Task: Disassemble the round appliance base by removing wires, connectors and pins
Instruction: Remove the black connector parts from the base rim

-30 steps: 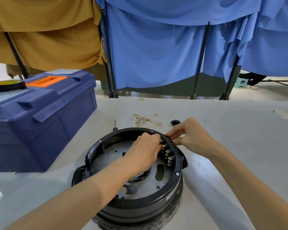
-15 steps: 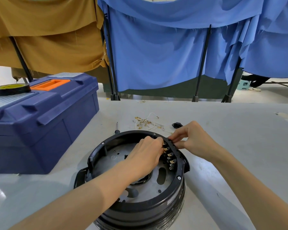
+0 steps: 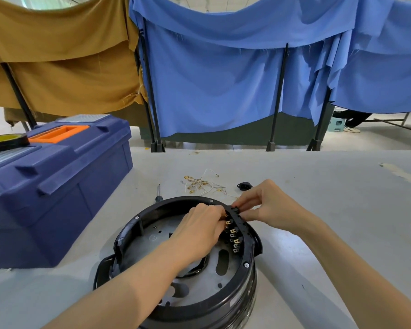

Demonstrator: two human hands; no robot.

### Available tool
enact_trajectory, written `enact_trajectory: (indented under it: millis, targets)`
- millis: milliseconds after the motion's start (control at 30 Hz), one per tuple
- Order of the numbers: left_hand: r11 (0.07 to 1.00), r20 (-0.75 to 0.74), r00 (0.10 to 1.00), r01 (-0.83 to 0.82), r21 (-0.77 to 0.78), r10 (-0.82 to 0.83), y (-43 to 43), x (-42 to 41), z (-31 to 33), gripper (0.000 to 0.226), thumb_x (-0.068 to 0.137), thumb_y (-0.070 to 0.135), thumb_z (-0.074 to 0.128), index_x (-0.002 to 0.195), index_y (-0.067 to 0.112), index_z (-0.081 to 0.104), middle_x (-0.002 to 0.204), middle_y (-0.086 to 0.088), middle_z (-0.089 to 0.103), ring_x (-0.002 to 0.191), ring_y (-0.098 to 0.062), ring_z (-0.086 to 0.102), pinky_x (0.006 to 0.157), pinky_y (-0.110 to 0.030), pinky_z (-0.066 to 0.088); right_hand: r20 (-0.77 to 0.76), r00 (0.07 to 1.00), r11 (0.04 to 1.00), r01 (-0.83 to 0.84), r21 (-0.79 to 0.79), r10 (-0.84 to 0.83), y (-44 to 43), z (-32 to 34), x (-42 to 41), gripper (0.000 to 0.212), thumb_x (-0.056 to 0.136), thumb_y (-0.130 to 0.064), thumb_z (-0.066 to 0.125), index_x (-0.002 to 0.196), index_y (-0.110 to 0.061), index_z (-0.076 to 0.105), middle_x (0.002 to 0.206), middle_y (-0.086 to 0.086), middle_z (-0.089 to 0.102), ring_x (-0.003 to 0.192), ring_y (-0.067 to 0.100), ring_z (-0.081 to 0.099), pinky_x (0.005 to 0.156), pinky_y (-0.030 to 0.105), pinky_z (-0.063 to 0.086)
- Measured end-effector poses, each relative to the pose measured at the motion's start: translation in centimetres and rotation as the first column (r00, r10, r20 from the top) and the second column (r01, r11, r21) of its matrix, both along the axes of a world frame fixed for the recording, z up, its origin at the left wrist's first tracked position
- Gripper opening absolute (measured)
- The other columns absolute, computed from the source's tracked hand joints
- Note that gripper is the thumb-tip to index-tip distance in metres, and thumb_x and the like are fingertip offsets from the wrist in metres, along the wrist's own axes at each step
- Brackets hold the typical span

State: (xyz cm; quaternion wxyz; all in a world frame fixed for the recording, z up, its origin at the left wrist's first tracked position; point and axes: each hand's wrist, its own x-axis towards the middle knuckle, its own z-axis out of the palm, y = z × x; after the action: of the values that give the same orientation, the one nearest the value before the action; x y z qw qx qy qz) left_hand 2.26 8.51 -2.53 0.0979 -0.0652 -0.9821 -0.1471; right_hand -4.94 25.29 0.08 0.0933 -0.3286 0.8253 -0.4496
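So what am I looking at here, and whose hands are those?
No robot here: a person wears a camera on the head, so you see their own arms from above. Both hands work on a round black base on a grey table. The left hand reaches inside at a row of brass pins; the right hand pinches the rim beside them. Behind lie loose wires, a screwdriver and a small black connector. A blue toolbox stands at left.
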Motion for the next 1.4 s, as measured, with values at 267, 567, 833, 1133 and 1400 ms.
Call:
enact_trajectory:
  millis: [267, 567, 833, 1133, 1400]
  targets:
    - [0.999, 0.000, 1.000, -0.027, -0.036, 0.027, -0.2, 0.0, 0.1, 0.017, 0.098, 0.026, 0.045, 0.102, 0.017, 0.058, 0.093, -0.005, 0.065, 0.091, -0.026, 0.058, 0.080, -0.041, 0.047, 0.118, 0.968, 0.975, 0.223, -0.009, -0.220, 2.3, 0.3, -2.2, 0.014, 0.080, 0.004, 0.071, 0.092, -0.001, 0.066, 0.071, 0.017, 0.074, 0.063, 0.025, 0.074, 0.043, 0.013, 0.049]
    - [0.993, 0.017, 0.999, -0.027, -0.112, 0.029, 0.0, -0.1, 0.1, 0.019, 0.100, 0.024, 0.041, 0.107, 0.013, 0.054, 0.104, -0.008, 0.062, 0.096, -0.029, 0.057, 0.081, -0.042, 0.047, 0.002, 0.868, 0.865, 0.494, 0.093, -0.496, 0.9, -3.0, -6.7, 0.019, 0.081, 0.005, 0.059, 0.093, -0.003, 0.072, 0.081, 0.014, 0.072, 0.066, 0.028, 0.069, 0.064, 0.034, 0.059]
    - [0.992, -0.003, 1.000, -0.025, -0.120, 0.025, -0.1, -0.1, -0.1, 0.018, 0.099, 0.023, 0.041, 0.106, 0.012, 0.053, 0.103, -0.009, 0.060, 0.096, -0.031, 0.055, 0.081, -0.043, 0.046, -0.121, 0.826, 0.813, 0.564, 0.147, -0.551, -1.7, -4.4, -8.3, 0.010, 0.084, -0.006, 0.067, 0.083, 0.003, 0.071, 0.083, 0.019, 0.071, 0.079, 0.036, 0.068, 0.076, 0.045, 0.058]
    - [0.996, -0.021, 1.000, -0.024, -0.083, 0.023, -0.2, -0.2, -0.1, 0.020, 0.099, 0.025, 0.040, 0.105, 0.013, 0.056, 0.102, -0.009, 0.062, 0.096, -0.031, 0.056, 0.073, -0.038, 0.044, -0.215, 0.751, 0.745, 0.655, 0.126, -0.624, -1.8, -4.2, -7.1, 0.031, 0.089, -0.021, 0.068, 0.084, 0.010, 0.067, 0.082, 0.023, 0.069, 0.080, 0.038, 0.065, 0.067, 0.038, 0.050]
    - [0.996, -0.033, 0.999, 0.000, 0.086, 0.002, -1.4, 0.0, 1.0, 0.010, 0.083, 0.032, 0.061, 0.091, 0.031, 0.066, 0.089, 0.009, 0.067, 0.090, -0.016, 0.060, 0.076, -0.034, 0.049, 0.039, 0.994, 0.989, 0.101, 0.107, -0.106, 0.6, 1.9, -1.4, 0.005, 0.082, 0.000, 0.071, 0.083, -0.003, 0.075, 0.068, 0.008, 0.073, 0.055, 0.007, 0.066, 0.040, 0.009, 0.041]
